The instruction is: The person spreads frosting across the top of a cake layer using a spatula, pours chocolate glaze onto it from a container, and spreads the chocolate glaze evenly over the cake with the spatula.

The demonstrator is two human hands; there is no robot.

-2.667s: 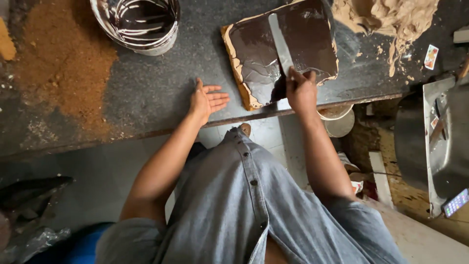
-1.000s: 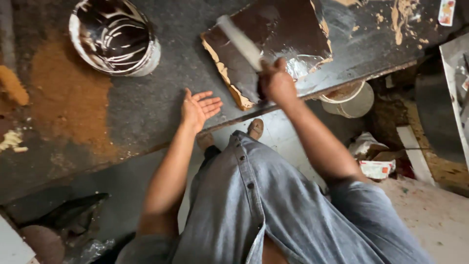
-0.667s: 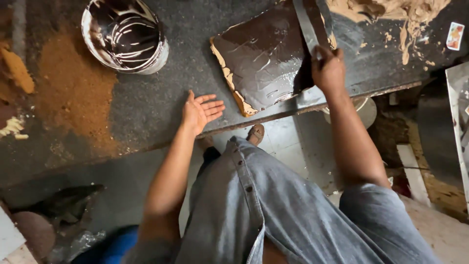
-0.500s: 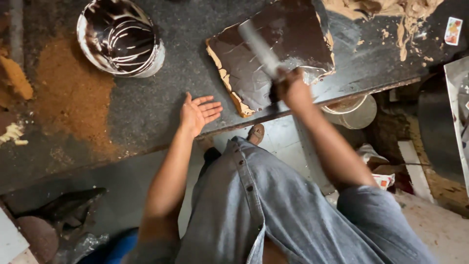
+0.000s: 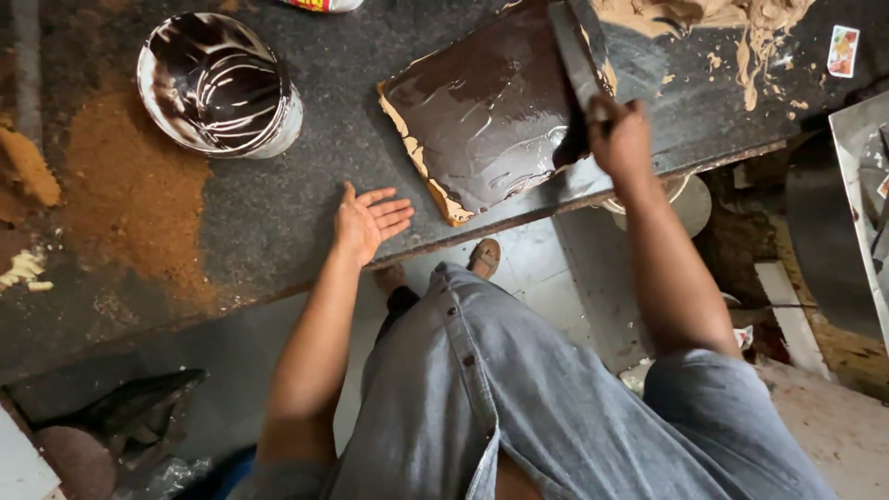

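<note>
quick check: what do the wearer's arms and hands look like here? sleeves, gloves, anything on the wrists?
Both arms are bare from the short sleeves down. The left hand and right hand wear no gloves; no watch, ring or band is visible. The shirt is faded grey-blue, denim-like, with a buttoned front placket.

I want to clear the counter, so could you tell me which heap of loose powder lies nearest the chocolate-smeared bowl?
The orange-brown powder heap on the left of the counter, just below the bowl. The paler tan heap sits far off at the top right, beyond the chocolate-coated slab.
</note>
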